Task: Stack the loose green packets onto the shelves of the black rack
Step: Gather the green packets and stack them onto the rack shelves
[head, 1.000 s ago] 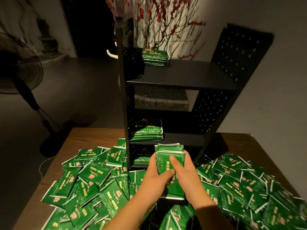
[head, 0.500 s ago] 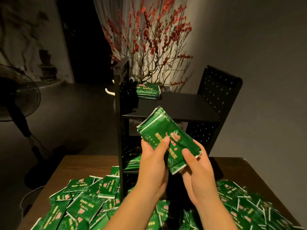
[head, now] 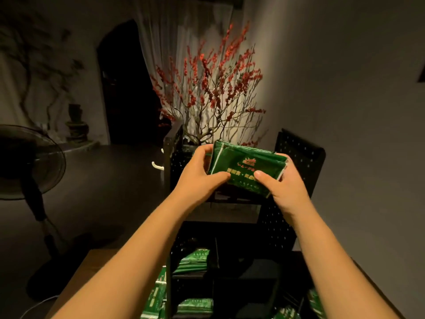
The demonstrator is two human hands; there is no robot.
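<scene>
My hands, left hand (head: 202, 178) and right hand (head: 284, 187), have raised the bundle of green packets (head: 247, 168) they grip over the black rack (head: 299, 157), so next I judge lowering it onto the top shelf.

head-worn view, forward over rack (head: 299, 157)

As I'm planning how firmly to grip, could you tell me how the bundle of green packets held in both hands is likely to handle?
The bundle of green packets is probably soft, as its top face dips between the left hand and right hand. The glossy wrappers look slippery, and the stepped edges suggest packets could slide apart.
</scene>
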